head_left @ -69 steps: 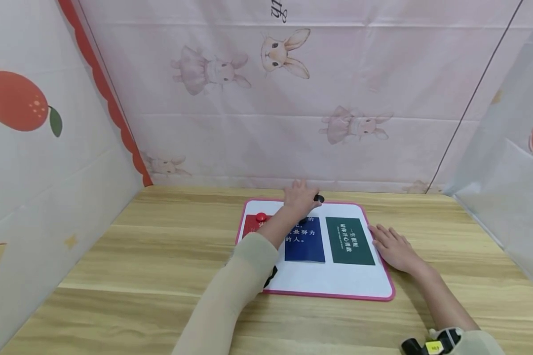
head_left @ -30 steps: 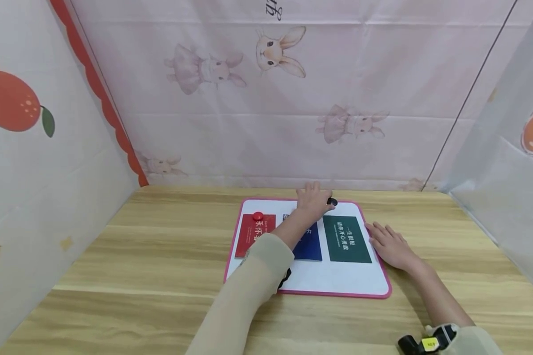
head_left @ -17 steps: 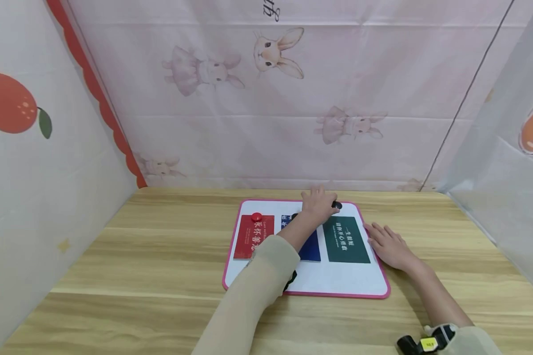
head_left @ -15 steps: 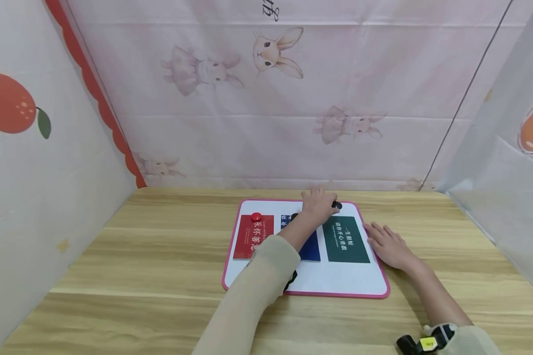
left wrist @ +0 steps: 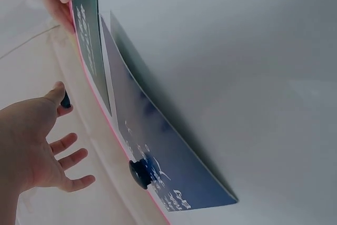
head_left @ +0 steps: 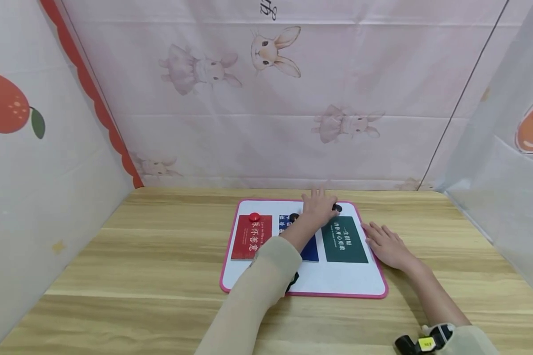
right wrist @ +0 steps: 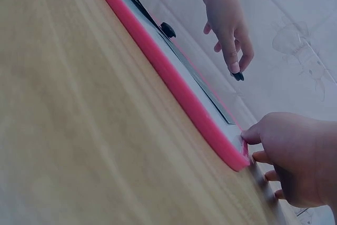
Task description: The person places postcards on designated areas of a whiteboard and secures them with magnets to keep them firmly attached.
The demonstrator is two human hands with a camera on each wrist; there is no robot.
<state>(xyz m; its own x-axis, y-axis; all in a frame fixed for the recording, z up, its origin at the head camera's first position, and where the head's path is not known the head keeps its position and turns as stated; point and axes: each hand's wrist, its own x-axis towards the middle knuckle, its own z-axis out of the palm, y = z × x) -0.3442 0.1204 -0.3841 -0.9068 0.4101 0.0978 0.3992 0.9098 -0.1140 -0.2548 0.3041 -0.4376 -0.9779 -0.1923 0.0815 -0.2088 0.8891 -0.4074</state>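
My left hand [head_left: 317,206] pinches a black round magnet [left wrist: 66,100] between thumb and index finger, the other fingers spread. In the left wrist view the magnet is clear of the whiteboard [head_left: 342,280], near the top of the green card [head_left: 345,240]. My right hand [head_left: 387,245] lies along the board's right edge, its thumb touching the pink rim in the right wrist view. On the red card [head_left: 244,239] sits a red magnet [head_left: 254,217]. Another black magnet [left wrist: 140,174] sits at the top of the blue card [head_left: 311,252], partly hidden by my left arm.
The pink-rimmed board lies on a wooden table [head_left: 160,256]. Close behind it rises a pink rabbit-print curtain [head_left: 248,153], with pale printed sheets at both sides. A black wrist device [head_left: 424,341] sits on the right forearm.
My left hand has moved right with the black magnet, from above the blue card to the green card's top, and lowered slightly. The right hand stays at the board's edge.
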